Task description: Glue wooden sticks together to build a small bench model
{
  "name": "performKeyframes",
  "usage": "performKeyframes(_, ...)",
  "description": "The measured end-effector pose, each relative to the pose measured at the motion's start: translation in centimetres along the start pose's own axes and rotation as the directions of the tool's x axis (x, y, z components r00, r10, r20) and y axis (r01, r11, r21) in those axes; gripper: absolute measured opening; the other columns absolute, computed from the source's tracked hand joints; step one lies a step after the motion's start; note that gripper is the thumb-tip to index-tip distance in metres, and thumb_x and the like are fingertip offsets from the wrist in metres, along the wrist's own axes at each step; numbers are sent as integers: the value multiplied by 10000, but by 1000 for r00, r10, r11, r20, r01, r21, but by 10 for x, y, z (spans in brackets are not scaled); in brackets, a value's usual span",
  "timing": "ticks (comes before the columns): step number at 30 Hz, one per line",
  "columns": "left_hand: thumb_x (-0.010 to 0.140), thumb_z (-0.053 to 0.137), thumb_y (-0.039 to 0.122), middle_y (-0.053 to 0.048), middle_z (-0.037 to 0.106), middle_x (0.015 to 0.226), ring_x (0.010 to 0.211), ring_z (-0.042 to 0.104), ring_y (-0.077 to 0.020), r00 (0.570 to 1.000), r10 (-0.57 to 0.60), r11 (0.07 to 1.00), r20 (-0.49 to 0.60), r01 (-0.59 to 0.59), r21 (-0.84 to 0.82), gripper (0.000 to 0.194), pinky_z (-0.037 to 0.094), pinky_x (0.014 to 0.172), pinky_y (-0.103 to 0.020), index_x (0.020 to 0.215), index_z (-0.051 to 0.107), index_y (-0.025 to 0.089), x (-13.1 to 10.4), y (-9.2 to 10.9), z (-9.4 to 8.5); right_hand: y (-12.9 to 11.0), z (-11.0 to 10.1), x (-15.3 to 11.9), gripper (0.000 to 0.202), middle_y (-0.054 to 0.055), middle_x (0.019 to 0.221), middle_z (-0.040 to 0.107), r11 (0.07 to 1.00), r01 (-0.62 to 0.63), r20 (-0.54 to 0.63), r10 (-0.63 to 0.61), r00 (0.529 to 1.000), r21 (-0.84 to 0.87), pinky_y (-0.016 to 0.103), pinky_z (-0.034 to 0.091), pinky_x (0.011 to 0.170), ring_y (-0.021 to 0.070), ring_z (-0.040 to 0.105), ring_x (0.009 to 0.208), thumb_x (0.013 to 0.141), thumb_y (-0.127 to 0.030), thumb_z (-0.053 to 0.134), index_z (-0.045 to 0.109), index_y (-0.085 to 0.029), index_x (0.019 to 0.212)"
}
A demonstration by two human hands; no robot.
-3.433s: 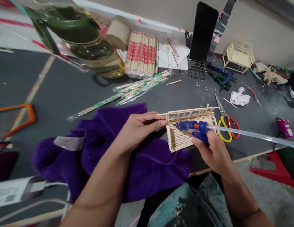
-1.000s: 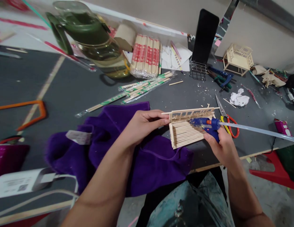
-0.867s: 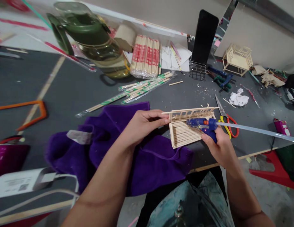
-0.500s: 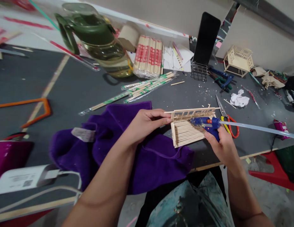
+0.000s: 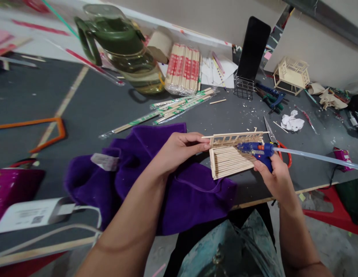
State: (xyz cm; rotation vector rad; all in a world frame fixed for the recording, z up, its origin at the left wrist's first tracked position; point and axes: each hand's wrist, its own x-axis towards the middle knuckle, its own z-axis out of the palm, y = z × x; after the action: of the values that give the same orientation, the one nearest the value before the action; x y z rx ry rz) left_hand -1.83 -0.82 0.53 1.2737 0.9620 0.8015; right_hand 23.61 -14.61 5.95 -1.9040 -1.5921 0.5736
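Note:
A small wooden stick frame (image 5: 230,163) with a slatted base and an upright lattice side lies near the table's front edge. My left hand (image 5: 186,148) pinches the left end of its lattice side between thumb and fingers. Wrapped in my right hand (image 5: 272,173) is a blue glue gun (image 5: 258,150), a clear glue stick trailing from its back to the right. The nozzle points left, over the slats beside the lattice. Whether it touches the wood cannot be made out.
A purple cloth (image 5: 193,196) lies under my left forearm. Scissors (image 5: 285,152) sit behind my right hand. Farther back are wrapped chopsticks (image 5: 170,109), a green-topped jug (image 5: 129,57), a phone (image 5: 250,50) on a wire stand and a small wooden chair-like model (image 5: 292,75).
My right hand and the glue gun have moved slightly right along the lattice side. My left hand keeps its hold. The whole view has shifted a little.

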Motion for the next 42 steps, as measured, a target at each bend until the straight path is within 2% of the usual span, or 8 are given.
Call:
performKeyframes(3, 611, 927, 465, -83, 795, 881, 796, 691, -184, 1000, -5, 1000, 0, 5, 4, 331, 573, 754, -281, 799, 853, 202, 0, 1, 0, -4, 2, 0, 370, 84, 923, 791, 1000, 19, 6, -19, 1000, 7, 366, 594, 784, 269, 758, 866, 969, -494, 559, 666, -212, 1185)
performKeyframes(9, 610, 929, 459, -86, 795, 873, 789, 698, -193, 1000, -4, 1000, -11, 5, 21, 325, 576, 750, -286, 782, 849, 195, -1, 2, 0, -6, 3, 1, 346, 93, 914, 786, 1000, 26, 12, -26, 1000, -3, 363, 583, 751, 274, 749, 855, 968, -484, 557, 676, -211, 1143)
performKeyframes(18, 625, 924, 482, -87, 798, 893, 789, 705, -197, 999, -27, 999, 28, 26, 43, 341, 574, 766, -293, 801, 852, 198, -1, 3, -1, -10, 5, 1, 329, 112, 991, 780, 996, 68, 35, -70, 997, 53, 365, 589, 814, 274, 747, 901, 987, -442, 549, 672, -198, 1169)
performKeyframes(25, 612, 927, 514, -74, 789, 862, 777, 696, -197, 1000, -25, 997, 9, 24, 76, 369, 573, 745, -287, 813, 856, 213, -1, 1, -3, -10, 4, 1, 340, 103, 1035, 782, 995, 63, 48, -66, 997, 76, 348, 600, 804, 271, 755, 927, 984, -425, 562, 670, -205, 1220)
performKeyframes(32, 623, 930, 464, -76, 793, 863, 782, 700, -193, 1000, -25, 998, 2, 24, 51, 326, 575, 763, -289, 818, 857, 213, -2, 2, -1, -10, 7, 1, 351, 106, 1102, 779, 995, 68, 67, -73, 995, 73, 356, 600, 858, 271, 748, 996, 993, -440, 556, 672, -217, 1239)
performKeyframes(36, 633, 920, 475, -88, 799, 880, 800, 708, -206, 1000, -29, 998, 5, 28, 50, 334, 583, 776, -304, 812, 853, 201, -3, 4, 0, -9, 9, 1, 379, 118, 1120, 777, 997, 63, 55, -65, 996, 49, 375, 598, 858, 288, 746, 1009, 989, -453, 550, 659, -217, 1264)
performKeyframes(42, 615, 926, 484, -92, 793, 861, 788, 705, -204, 1000, -19, 999, 7, 18, 45, 355, 580, 756, -297, 793, 850, 187, -2, 4, 1, -5, 6, -2, 386, 127, 1046, 787, 998, 48, 20, -48, 999, -35, 389, 592, 795, 309, 749, 946, 994, -471, 523, 656, -194, 1226)
